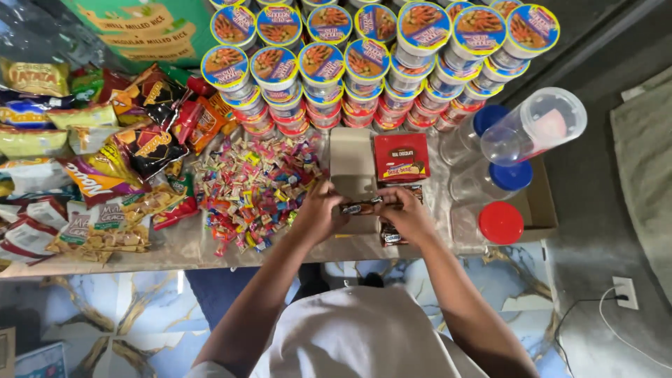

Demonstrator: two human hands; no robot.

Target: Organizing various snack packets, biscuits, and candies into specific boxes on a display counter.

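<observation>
Nearest the camera, the person's pale shirt fills the bottom of the view, and both forearms reach forward over the near edge of the desk [175, 245]. Both hands meet at the middle: the left hand [318, 213] and the right hand [409, 213] are each closed around one end of a small dark wrapped chocolate bar [364, 206], which spans the short gap between them, level and just above the desk. Held by both ends like this, the bar is kept flat and steady, I judge, for handling over the box.

Directly under and just beyond the hands lies an open tan cardboard box [351, 157], its flap turned up. More of the same dark bars [390, 234] sit below the right hand, touching the desk. Just beyond the right hand stands a red chocolate carton [401, 157].

To the left of the left hand, a loose heap of small bright wrapped candies [252, 185] spreads over the desk, and further left lie overlapping snack packets [133, 147].

To the right of the right hand, clear plastic jars lie on their sides, with a red lid [500, 222] and blue lids [510, 175].

Farthest away, stacked noodle cups [364, 59] with blue-rimmed lids stand in rows along the back.
</observation>
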